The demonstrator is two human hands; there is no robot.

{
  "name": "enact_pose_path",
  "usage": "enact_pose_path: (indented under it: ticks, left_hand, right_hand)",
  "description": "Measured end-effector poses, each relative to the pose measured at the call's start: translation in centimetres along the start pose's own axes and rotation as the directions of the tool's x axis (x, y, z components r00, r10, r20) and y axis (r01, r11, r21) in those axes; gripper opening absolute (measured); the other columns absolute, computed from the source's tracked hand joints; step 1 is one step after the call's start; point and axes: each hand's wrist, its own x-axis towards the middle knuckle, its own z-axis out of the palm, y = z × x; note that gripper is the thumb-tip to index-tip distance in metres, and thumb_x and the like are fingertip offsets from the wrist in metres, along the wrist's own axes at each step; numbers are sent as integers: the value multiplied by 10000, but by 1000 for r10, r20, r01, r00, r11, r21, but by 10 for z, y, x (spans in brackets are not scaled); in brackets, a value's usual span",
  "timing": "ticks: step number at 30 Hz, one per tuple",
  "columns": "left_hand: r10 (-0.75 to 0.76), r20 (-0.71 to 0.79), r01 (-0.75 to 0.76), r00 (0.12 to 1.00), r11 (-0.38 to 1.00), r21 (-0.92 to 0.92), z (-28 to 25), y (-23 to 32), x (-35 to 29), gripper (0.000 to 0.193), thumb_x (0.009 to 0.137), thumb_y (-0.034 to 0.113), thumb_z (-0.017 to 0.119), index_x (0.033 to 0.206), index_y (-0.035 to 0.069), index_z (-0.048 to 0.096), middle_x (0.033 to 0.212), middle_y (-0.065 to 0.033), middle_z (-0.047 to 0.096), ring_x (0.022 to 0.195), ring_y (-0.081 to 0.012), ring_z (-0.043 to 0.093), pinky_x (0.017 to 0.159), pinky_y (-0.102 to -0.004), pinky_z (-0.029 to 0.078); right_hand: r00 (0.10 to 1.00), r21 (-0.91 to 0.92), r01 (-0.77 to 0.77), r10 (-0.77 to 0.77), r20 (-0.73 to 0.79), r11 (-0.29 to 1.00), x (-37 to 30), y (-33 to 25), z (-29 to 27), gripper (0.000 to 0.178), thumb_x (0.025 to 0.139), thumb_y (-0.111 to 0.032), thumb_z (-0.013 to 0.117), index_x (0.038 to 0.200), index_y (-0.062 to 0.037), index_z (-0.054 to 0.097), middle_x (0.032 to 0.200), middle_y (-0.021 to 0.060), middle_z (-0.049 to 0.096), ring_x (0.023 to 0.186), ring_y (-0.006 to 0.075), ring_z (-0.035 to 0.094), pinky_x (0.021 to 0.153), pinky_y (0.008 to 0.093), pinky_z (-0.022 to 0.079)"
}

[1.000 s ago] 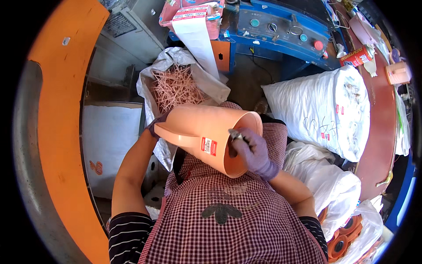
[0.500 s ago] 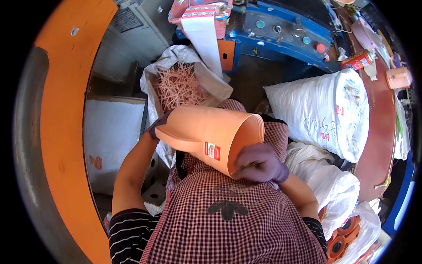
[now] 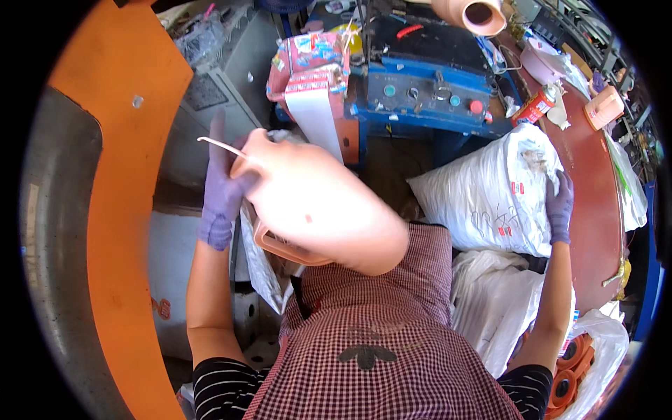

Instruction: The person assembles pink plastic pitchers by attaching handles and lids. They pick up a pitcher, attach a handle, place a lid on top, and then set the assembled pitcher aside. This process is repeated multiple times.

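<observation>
My left hand (image 3: 227, 185), in a purple glove, holds a peach plastic pitcher (image 3: 329, 203) by its narrow end, thumb against the neck and the other fingers pointing up. The pitcher lies slanted above my lap, its looped handle (image 3: 290, 246) toward me. A thin pale plastic strip (image 3: 222, 145) sticks out by the neck. Motion blurs the pitcher somewhat, and its wide end faces away from view. On the right, my gloved right hand (image 3: 560, 206) rests against the side of a stuffed white woven sack (image 3: 483, 189), fingers stretched along it; its fingertips are partly hard to make out.
An orange machine panel (image 3: 122, 231) stands at left. Ahead is a blue machine with a button panel (image 3: 427, 94), beside a pink basket (image 3: 308, 59) with a trailing label strip (image 3: 316, 119). A reddish table (image 3: 595, 210) carries a spray can (image 3: 537, 103). White bags (image 3: 490, 294) lie at right.
My right hand has left the pitcher's wide rim and moved right to the sack. The pitcher has turned, its wide end now lower; my left hand has shifted to its neck. The view has shifted.
</observation>
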Motion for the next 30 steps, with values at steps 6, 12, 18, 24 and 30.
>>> enact_pose_path:
  ticks: [6,12,18,24,30]
  left_hand:
    - [43,742,-121,670,991,52,43,64,0,1447,454,258,970,1530,-27,46,1254,-135,571,1142,-211,571,1032,-355,417]
    - [61,972,-194,228,981,-17,58,61,10,1466,445,284,978,1522,-36,36,1296,-163,548,1210,-248,536,1077,-347,373]
    - [7,977,-125,215,992,20,60,45,-25,1451,446,295,979,1509,-39,49,1317,-194,533,1235,-290,529,1075,-394,387]
    - [-8,976,-80,218,996,26,66,39,-44,1437,447,305,980,1496,-43,62,1339,-224,518,1259,-333,522,1073,-441,400]
    - [15,970,-278,244,959,55,93,73,-53,1331,479,308,975,1464,-47,152,1278,-240,555,1173,-356,579,973,-489,481]
  right_hand:
    - [655,682,662,-683,-324,311,-29,-295,-128,249,809,-74,628,1054,-45,665,1129,121,643,1109,340,584,949,480,453]
    - [409,555,828,-758,-508,75,-77,-388,-121,291,864,-191,626,1114,-44,631,1074,72,641,1020,267,622,959,464,476]
    - [250,435,900,-786,-565,-26,-101,-389,-119,311,917,-193,481,1039,63,608,833,150,641,823,290,660,943,492,484]
    - [150,164,983,-879,-453,83,-128,-380,-109,211,927,-172,539,979,8,635,829,80,664,781,195,659,750,330,526]
    - [23,-154,987,-982,-188,52,-139,-374,-104,214,934,-162,511,1004,3,627,819,77,666,797,208,665,757,343,524]
